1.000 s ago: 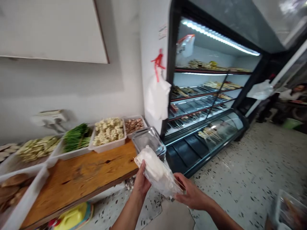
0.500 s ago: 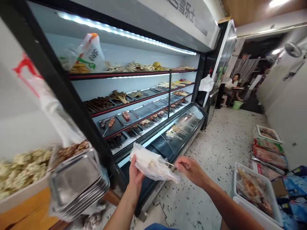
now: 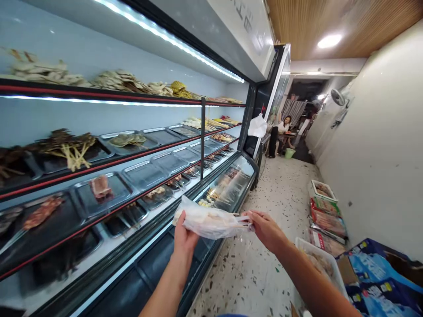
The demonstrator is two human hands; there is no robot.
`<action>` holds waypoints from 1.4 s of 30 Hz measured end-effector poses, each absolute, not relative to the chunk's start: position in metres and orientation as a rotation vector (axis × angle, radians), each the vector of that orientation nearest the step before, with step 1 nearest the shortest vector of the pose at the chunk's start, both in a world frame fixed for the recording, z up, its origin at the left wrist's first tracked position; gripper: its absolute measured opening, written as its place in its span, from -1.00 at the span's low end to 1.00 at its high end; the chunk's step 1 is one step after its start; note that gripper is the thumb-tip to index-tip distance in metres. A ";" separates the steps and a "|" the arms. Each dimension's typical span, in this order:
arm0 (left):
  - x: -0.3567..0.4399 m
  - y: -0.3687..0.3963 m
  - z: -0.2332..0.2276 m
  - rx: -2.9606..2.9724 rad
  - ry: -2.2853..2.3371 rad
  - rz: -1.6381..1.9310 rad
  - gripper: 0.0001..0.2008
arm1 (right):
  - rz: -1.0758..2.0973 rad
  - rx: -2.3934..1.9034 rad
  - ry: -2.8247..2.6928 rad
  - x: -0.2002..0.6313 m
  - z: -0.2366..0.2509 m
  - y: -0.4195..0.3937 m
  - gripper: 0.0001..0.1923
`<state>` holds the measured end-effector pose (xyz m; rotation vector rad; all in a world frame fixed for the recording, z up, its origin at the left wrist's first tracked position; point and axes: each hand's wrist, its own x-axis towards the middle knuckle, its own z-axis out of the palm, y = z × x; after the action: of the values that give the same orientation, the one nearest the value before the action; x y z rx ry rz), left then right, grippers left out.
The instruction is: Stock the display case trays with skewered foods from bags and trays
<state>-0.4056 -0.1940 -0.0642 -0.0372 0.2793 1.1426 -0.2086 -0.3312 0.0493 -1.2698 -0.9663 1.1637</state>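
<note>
A thin clear plastic bag (image 3: 211, 222) with pale food on skewers inside stretches between my two hands, in front of the display fridge. My left hand (image 3: 185, 235) is closed around the bag's left end, thumb on top. With closed fingers, my right hand (image 3: 266, 226) pinches the gathered right end of the bag, where thin stick ends poke out. The food inside is blurred by the plastic, so its kind is unclear. Just beyond the bag, several skewers (image 3: 211, 196) lie in the fridge's low glass-fronted section.
Trays (image 3: 142, 174) and skewers fill the fridge shelves at left. Along the right wall stand a white bin of bagged food (image 3: 317, 259), packaged meat (image 3: 327, 222) and blue cartons (image 3: 376, 264). A speckled floor (image 3: 277, 193) leads to a seated person (image 3: 284, 127) at the back.
My view has moved forward along the fridge; the stacked trays at left have left the picture. My right hand has gone from a single stick to the bag's gathered end.
</note>
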 end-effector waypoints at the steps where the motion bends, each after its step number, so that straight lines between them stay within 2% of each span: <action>1: -0.395 -0.181 -0.058 -0.048 0.333 1.144 -0.59 | 1.257 -1.203 -0.928 -0.198 0.051 -0.316 -0.61; 3: -0.377 -0.159 -0.049 -0.058 0.439 1.158 -0.59 | 1.277 -1.209 -0.966 -0.177 0.051 -0.290 -0.66; 4: -0.369 -0.149 -0.045 -0.061 0.485 1.175 -0.59 | 1.171 -1.281 -1.034 -0.167 0.050 -0.279 -0.70; 7: -0.347 -0.123 -0.042 -0.078 0.584 1.245 -0.57 | 0.561 -1.517 -1.284 -0.141 0.045 -0.252 -0.80; 9: -0.334 -0.106 -0.044 -0.093 0.619 1.295 -0.55 | 0.312 -1.542 -1.361 -0.125 0.043 -0.235 -0.82; 10: -0.328 -0.097 -0.046 -0.096 0.631 1.319 -0.54 | 0.335 -1.513 -1.361 -0.116 0.042 -0.226 -0.82; 13: -0.310 -0.071 -0.050 -0.095 0.636 1.410 -0.54 | 0.773 -1.323 -1.268 -0.084 0.042 -0.198 -0.72; 15: -0.297 -0.054 -0.049 -0.093 0.615 1.473 -0.55 | 0.934 -1.205 -1.251 -0.057 0.040 -0.175 -0.64; 20: -0.257 -0.026 -0.040 -0.139 0.608 1.599 -0.56 | 0.931 -1.240 -1.470 0.002 0.031 -0.105 -0.63; 24: -0.224 -0.020 -0.035 -0.206 0.640 1.703 -0.53 | 0.974 -1.031 -1.561 0.024 0.034 -0.054 -0.80; 27: -0.214 -0.021 -0.034 -0.265 0.685 1.782 -0.50 | 1.185 -0.934 -1.467 0.033 0.038 -0.029 -0.78; 29: -0.214 -0.021 -0.033 -0.295 0.729 1.828 -0.50 | 1.312 -0.950 -1.462 0.034 0.036 -0.017 -0.75; 32: -0.222 -0.017 -0.032 -0.315 0.777 1.880 -0.52 | 1.238 -1.049 -1.604 0.028 0.026 -0.003 -0.68; 35: -0.236 -0.008 -0.035 -0.336 0.774 1.918 -0.51 | 1.205 -1.052 -1.767 0.021 0.021 0.015 -0.76; 39: -0.255 0.007 -0.040 -0.342 0.779 1.998 -0.54 | 1.327 -1.020 -1.902 0.013 0.024 0.046 -0.63; 42: -0.259 0.016 -0.042 -0.349 0.788 2.028 -0.59 | 1.252 -0.976 -1.903 0.005 0.025 0.065 -0.69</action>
<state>-0.2590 0.0155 -0.0417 -0.3492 0.7880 2.0281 0.0052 0.0653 0.0249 -0.9764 -1.9028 1.2524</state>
